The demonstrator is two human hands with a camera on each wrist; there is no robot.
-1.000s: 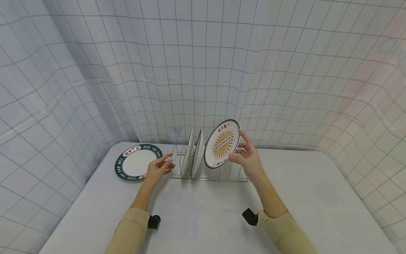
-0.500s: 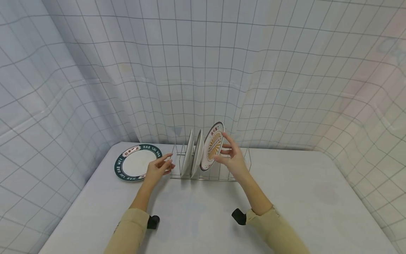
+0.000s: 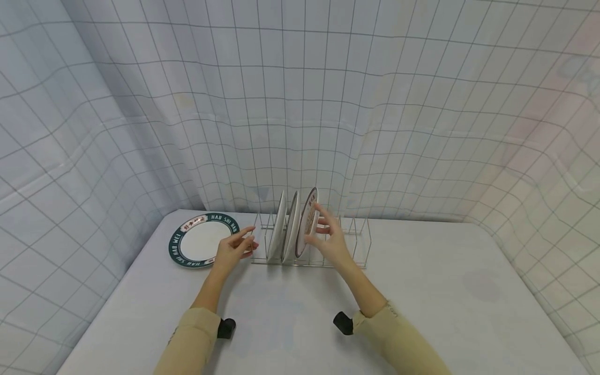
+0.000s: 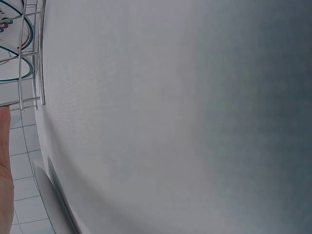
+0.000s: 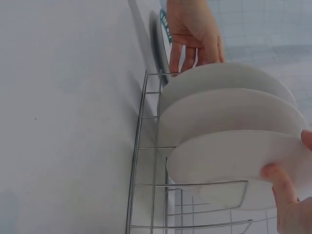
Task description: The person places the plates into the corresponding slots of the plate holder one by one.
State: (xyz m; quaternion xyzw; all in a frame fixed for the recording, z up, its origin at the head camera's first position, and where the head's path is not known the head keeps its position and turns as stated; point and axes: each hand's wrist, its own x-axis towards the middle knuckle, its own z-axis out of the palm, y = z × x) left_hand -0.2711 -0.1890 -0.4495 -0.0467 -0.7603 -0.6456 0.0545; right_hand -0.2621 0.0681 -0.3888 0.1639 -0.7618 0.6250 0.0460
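Observation:
In the head view, my right hand (image 3: 334, 245) pinches the rim of a white plate (image 3: 306, 223) with a dark edge and printed face. The plate stands nearly upright at a wire dish rack (image 3: 323, 266), right of two other plates (image 3: 277, 229) standing in it. The right wrist view shows the held plate's white back (image 5: 214, 158) low among the wires, my thumb and fingers at its edge; whether it rests on the rack is unclear. My left hand (image 3: 231, 252) holds the rack's left end, thumb and fingers at the end wire.
A green-rimmed plate (image 3: 201, 240) lies flat on the white table (image 3: 290, 317), left of the rack and close to my left hand. Further wire dividers stand to the right of the held plate. A white gridded sheet (image 3: 319, 104) hangs behind and at both sides.
My right hand has moved left and slightly down with the plate, turning it from face-on to nearly edge-on beside the two racked plates. The left hand has stayed at the rack's end.

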